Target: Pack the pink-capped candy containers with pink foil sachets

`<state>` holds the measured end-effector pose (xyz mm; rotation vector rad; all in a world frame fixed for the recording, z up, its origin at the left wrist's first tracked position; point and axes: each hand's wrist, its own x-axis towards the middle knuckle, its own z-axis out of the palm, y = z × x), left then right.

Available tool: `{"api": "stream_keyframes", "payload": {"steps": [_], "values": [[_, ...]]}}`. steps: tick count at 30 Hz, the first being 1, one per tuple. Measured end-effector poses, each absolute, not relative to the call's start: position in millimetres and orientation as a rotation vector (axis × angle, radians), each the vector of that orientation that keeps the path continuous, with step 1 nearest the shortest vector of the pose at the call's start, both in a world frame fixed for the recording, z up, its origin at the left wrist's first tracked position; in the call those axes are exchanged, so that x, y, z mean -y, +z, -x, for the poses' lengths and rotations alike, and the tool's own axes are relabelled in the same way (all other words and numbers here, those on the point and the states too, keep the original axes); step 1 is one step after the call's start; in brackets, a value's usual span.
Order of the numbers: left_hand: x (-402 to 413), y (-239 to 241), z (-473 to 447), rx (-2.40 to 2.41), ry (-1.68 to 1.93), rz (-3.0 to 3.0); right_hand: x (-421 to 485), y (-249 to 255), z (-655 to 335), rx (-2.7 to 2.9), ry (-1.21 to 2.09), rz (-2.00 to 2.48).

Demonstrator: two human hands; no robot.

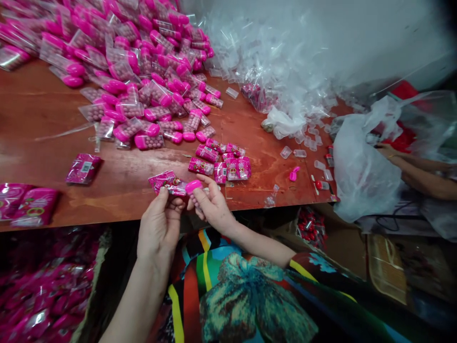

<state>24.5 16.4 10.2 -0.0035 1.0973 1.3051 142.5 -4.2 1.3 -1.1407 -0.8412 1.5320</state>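
Observation:
Between the thumb and fingers of my left hand (159, 221) is a pink printed wrapper sleeve (162, 181), its far end fanned out over the table edge. My right hand (216, 207) grips a small clear candy box with a pink cap (193, 186) and pale pink candies inside. The capped end meets the right end of the sleeve; whether it has entered the sleeve cannot be made out. Just beyond my hands lies a cluster of small pink wrapped packs (200, 166). A big heap of capped candy boxes (150, 142) covers the table's back left.
Flat pink sleeve stacks (84, 168) lie at the left on the wooden table (121, 190). Clear empty boxes (271, 57) are piled at the back. A loose pink cap (294, 174) lies rightward. Another person's arm (421, 171) reaches beside a plastic bag (367, 166). Pink packs (53, 295) fill a container below left.

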Motion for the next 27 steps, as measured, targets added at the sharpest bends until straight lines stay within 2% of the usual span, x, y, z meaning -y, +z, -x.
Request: {"api": "stream_keyframes", "payload": {"steps": [8, 14, 21, 27], "values": [[-18, 10, -20, -1.070, 1.307, -0.053, 11, -10, -144, 1.062, 1.508, 1.142], [-15, 12, -20, -1.100, 1.286, -0.059, 4, -19, -144, 0.969, 1.432, 1.155], [-17, 7, -17, -1.078, 1.350, -0.047, 11, -18, -146, 1.096, 1.505, 1.137], [-13, 7, -18, -1.085, 1.348, -0.107, 7, -11, -145, 0.936, 1.563, 1.141]]}}
